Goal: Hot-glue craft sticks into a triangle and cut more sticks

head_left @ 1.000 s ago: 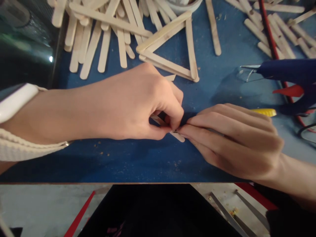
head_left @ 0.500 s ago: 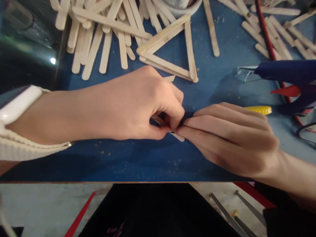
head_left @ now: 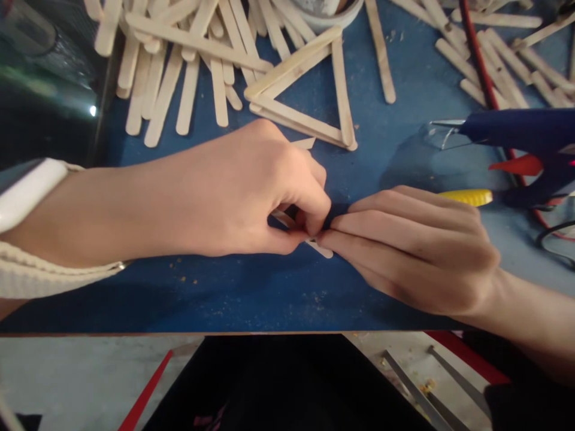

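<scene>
My left hand [head_left: 269, 191] is closed in a pinch over a popsicle stick [head_left: 321, 248] low on the blue tabletop. Most of the stick is covered by my fingers; its rounded end shows below the fingertips. My right hand [head_left: 422, 251] comes from the right with its fingers pressed together, their tips touching the same spot. What those tips pinch is hidden. A cut piece of stick [head_left: 304, 143] pokes out behind my left knuckles. Just beyond lies a triangle of popsicle sticks [head_left: 344, 90], joined at the corners.
Loose popsicle sticks [head_left: 184, 90] lie heaped at the back left, with more sticks [head_left: 503, 66] back right. A blue glue gun [head_left: 503, 134] rests at the right, near a yellow handle [head_left: 471, 197] and a red cable [head_left: 478, 54]. The table's front edge [head_left: 269, 333] runs before my lap.
The whole view has shifted slightly. Both hands keep almost the same pose, fingertips together at the stick.
</scene>
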The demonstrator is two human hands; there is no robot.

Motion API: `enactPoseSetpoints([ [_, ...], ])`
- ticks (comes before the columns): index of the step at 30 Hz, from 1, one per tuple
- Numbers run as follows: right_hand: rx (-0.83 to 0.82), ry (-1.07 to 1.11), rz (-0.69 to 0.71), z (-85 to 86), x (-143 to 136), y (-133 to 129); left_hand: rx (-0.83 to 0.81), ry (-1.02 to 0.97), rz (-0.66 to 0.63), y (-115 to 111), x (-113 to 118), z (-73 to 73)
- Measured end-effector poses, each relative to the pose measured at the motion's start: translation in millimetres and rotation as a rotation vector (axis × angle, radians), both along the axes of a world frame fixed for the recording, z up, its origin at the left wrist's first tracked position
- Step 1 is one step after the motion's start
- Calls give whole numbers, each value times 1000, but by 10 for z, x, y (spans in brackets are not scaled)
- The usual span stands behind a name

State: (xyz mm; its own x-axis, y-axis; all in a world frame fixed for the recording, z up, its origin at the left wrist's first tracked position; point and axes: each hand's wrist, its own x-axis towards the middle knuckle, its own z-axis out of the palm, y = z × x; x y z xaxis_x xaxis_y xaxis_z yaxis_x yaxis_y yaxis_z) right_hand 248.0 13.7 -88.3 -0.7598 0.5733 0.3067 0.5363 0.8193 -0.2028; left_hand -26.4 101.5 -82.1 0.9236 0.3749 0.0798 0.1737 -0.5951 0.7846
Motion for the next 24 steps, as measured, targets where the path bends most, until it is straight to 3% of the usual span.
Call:
enactPoseSetpoints([
  [13, -10, 61, -86, 116, 90, -6, -22, 96, 44, 8, 9, 6],
  [24, -33, 50, -33, 73, 76, 16, -51, 39, 20, 11, 1, -41],
])
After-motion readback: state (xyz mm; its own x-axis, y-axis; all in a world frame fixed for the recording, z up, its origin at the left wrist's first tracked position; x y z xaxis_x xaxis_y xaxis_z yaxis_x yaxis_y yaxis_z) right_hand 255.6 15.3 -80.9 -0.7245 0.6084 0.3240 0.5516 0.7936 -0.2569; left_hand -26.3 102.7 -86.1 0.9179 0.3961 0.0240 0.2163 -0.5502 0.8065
